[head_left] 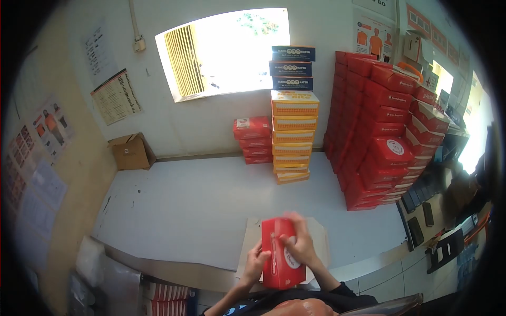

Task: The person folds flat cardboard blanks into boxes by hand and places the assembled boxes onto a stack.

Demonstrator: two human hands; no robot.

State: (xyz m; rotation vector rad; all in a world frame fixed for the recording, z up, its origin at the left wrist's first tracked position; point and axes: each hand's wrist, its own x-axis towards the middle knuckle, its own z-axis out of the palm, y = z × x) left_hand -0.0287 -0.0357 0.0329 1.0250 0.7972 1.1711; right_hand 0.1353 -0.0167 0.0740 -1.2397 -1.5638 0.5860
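Observation:
A red cardboard food box (274,263) with a white round label is held up in front of my body, at the near edge of the table. My left hand (256,260) grips its left side, fingers bent against the cardboard. Over the right side and far end lies my right hand (300,245), its thumb on the box and its fingertips smeared by motion. Below the box a flat beige cardboard sheet (318,237) rests on the table.
The light table (179,210) runs to the wall. Along its back stand red boxes (255,142), a yellow box stack (293,124) topped by dark blue boxes (291,69), and tall red stacks (363,121) on the right. A brown carton (130,151) sits in the left corner.

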